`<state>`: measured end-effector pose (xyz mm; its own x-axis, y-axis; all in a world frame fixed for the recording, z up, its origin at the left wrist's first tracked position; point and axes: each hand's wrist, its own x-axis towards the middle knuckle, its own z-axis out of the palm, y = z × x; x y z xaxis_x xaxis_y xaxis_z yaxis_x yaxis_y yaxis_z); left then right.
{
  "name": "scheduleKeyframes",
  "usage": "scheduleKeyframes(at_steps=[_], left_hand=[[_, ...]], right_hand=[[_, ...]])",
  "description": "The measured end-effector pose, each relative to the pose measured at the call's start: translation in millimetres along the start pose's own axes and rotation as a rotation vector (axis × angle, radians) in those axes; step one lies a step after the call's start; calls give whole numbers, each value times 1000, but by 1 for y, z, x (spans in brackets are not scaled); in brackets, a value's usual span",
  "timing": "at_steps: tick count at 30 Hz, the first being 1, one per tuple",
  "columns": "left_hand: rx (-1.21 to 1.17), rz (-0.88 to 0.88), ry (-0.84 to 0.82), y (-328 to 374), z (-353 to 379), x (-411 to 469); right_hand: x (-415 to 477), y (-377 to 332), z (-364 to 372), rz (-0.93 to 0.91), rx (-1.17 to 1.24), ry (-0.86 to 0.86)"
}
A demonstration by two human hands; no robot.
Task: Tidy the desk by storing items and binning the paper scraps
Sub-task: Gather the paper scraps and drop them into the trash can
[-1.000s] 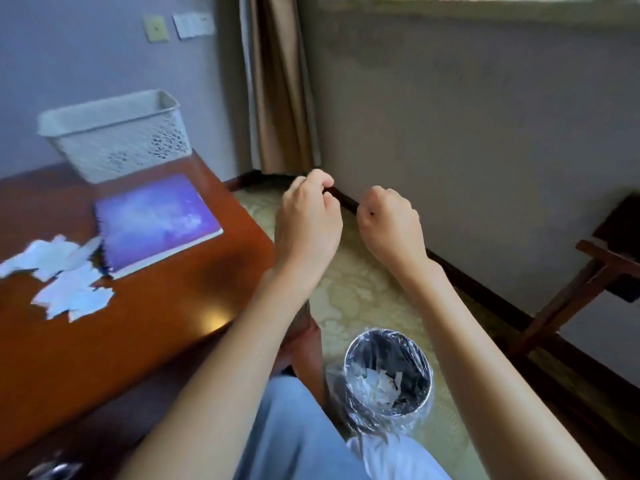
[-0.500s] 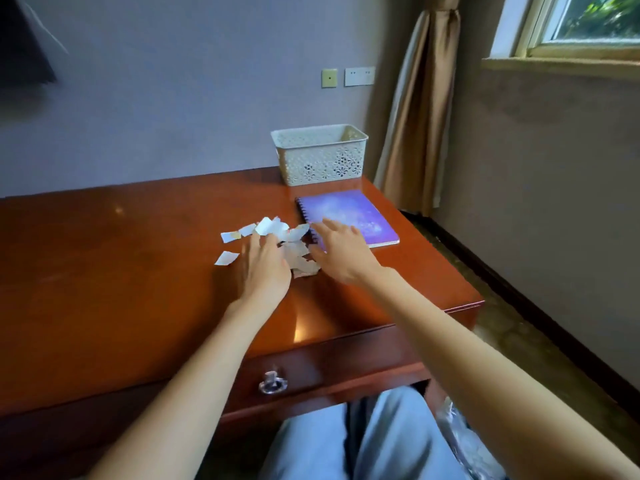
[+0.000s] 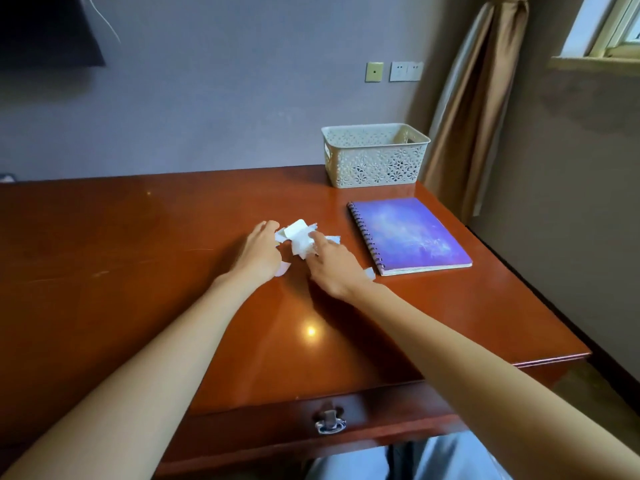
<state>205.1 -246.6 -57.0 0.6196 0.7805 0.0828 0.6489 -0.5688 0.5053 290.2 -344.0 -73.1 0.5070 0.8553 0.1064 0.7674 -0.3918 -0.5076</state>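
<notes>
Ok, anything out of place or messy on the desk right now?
Only the torn scraps: a loose heap on the desk between the left hand and right hand, two strays nearer the wrists. Notebook and basket look fine.
</notes>
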Motion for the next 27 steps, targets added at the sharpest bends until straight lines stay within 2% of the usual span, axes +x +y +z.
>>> scheduleKeyframes(at_steps=[4, 9, 12, 18, 27], left_hand=[[-26, 4, -24, -10, 3, 22], [-12, 133, -201, -19, 10, 35], [23, 203, -299, -20, 16, 31], [77, 256, -265, -19, 19, -6], [0, 157, -255, 6, 18, -89]], right_hand=[[13, 6, -5, -11, 30, 207], [30, 20, 2, -47, -11, 31], [32, 22, 4, -39, -44, 16], [16, 23, 3, -40, 117, 146], [-21, 28, -14, 3, 289, 188]])
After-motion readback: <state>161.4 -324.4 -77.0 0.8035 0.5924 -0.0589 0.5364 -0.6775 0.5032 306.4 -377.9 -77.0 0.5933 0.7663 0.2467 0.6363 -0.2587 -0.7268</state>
